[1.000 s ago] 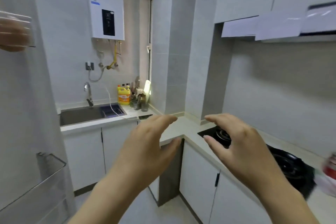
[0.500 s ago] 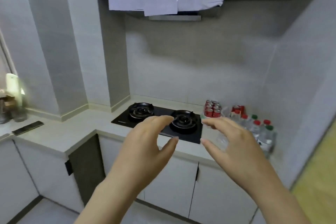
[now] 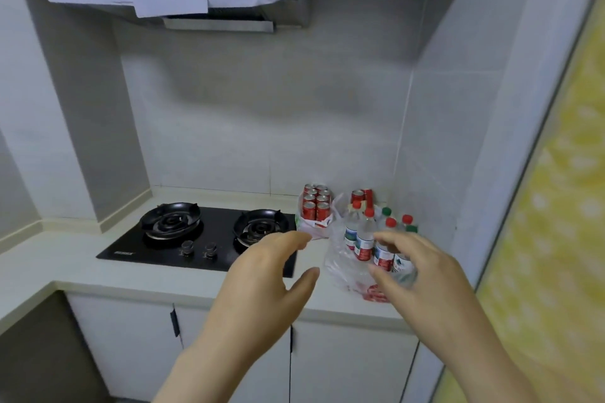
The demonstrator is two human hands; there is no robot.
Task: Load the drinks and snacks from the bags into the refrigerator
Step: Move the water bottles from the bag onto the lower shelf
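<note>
**2 bare hands held out over bagged drinks on a pale kitchen countertop point(image 3: 65, 268).**
The left hand point(image 3: 262, 278) and right hand point(image 3: 422, 275) are both loosely spread, fingers curved, grasping nothing. At the right fingertips point(image 3: 389, 239), a crumpled clear plastic bag point(image 3: 340, 268) holds upright water bottles point(image 3: 365, 239) with red and green caps; contact cannot be told. Just beyond the left fingertips point(image 3: 294, 239), a white bag point(image 3: 314, 227) holds cylindrical red cans point(image 3: 314, 206) in 2 columns. Left of the left fingers lies a glossy black 2-burner gas hob point(image 3: 203, 235) with round grates.
</note>
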